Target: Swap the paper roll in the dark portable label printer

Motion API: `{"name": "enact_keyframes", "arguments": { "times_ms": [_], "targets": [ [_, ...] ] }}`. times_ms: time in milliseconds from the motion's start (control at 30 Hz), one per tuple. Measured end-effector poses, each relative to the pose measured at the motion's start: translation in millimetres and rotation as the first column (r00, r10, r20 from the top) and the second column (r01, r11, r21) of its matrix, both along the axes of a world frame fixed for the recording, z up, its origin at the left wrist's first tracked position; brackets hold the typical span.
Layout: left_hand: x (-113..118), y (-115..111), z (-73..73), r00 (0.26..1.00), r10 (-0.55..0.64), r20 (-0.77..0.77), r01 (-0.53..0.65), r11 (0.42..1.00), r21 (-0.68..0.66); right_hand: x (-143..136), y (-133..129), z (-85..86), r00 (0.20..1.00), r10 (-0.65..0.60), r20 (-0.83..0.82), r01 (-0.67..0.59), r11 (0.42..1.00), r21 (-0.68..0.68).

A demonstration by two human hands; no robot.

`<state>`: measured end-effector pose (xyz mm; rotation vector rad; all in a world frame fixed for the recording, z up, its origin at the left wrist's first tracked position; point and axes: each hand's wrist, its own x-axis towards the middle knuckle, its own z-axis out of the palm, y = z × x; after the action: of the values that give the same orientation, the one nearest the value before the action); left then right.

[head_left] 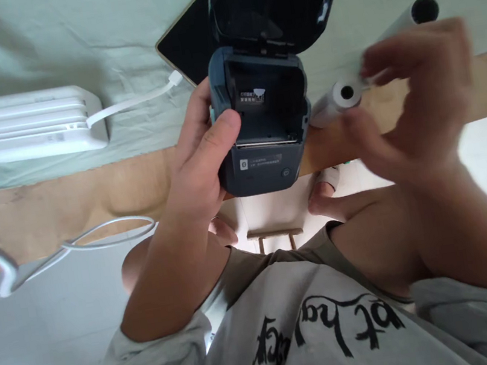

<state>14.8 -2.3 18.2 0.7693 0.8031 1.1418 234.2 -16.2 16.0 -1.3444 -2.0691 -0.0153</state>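
My left hand [202,164] grips the left side of a small dark blue printer [265,142], thumb across its top edge. The printer's lid [275,1] stands open and its paper bay looks empty, with a small label inside. My right hand [416,114], blurred, holds a white paper roll [343,97] just to the right of the printer. A second white tube with a dark hollow end [417,13] shows above my right fingers.
A white power bank [29,126] with a white cable [131,103] lies on the pale green cloth [66,38] at the left. A dark tablet [189,44] lies behind the printer. The wooden table edge [67,199] runs across; another white cable [96,235] hangs below it.
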Motion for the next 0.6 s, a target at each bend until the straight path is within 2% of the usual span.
{"name": "enact_keyframes", "arguments": {
  "times_ms": [67,167,233,300,367,467,600],
  "targets": [
    [1,0,0.3,1.0,0.0,0.004,0.0,1.0,-0.001,-12,-3,-2.2,0.995,0.001,0.097,0.003,0.999,-0.043],
    [2,1,1.0,1.0,0.001,-0.014,-0.001,1.0,-0.017,-20,-2,-7.0,0.993,-0.046,0.11,0.055,0.995,-0.082],
    [2,1,1.8,1.0,-0.001,-0.014,0.001,1.0,-0.027,-20,0,-10.1,0.998,-0.052,0.024,0.055,0.991,-0.125],
    [2,1,2.0,1.0,0.006,-0.005,-0.006,0.999,-0.041,-19,2,-12.4,0.993,-0.021,-0.116,-0.001,0.983,-0.186],
    [0,1,1.4,1.0,-0.003,0.004,0.003,0.999,-0.049,-19,2,-13.0,0.984,0.021,-0.179,-0.061,0.974,-0.22],
    [0,1,0.4,0.999,-0.035,-0.004,0.035,0.998,-0.047,-21,1,-11.6,0.993,0.083,-0.08,-0.098,0.974,-0.205],
    [1,0,0.4,1.0,0.012,-0.018,-0.013,0.998,-0.06,-21,5,-11.3,0.997,0.08,-0.022,-0.082,0.991,-0.105]
  ]
}}
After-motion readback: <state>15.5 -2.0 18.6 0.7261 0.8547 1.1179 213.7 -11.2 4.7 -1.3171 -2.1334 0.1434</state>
